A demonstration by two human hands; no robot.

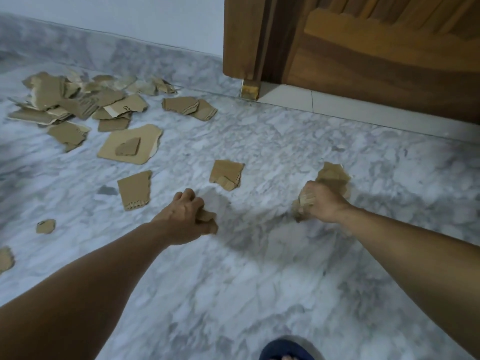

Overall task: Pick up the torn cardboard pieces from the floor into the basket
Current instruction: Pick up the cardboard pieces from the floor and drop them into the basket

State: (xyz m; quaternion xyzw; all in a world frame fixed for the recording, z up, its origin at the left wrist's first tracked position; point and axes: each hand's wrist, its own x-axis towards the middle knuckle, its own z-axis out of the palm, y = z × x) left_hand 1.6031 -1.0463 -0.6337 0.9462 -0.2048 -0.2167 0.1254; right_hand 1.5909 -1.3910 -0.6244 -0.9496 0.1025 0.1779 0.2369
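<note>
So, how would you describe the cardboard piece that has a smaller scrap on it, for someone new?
Start at the big cardboard pile near the wall. Just in front of it lies a wide flat piece. Only this one carries a small darker scrap on top.

Torn brown cardboard pieces (78, 105) are heaped by the floor's far-left edge along the wall. Single flat pieces (135, 189) are scattered nearer the floor's middle. No basket is seen.

My left hand (185, 216) hides most of its cardboard scrap (206, 215); my blue slipper (287, 350) is cut by the lower edge.
</note>
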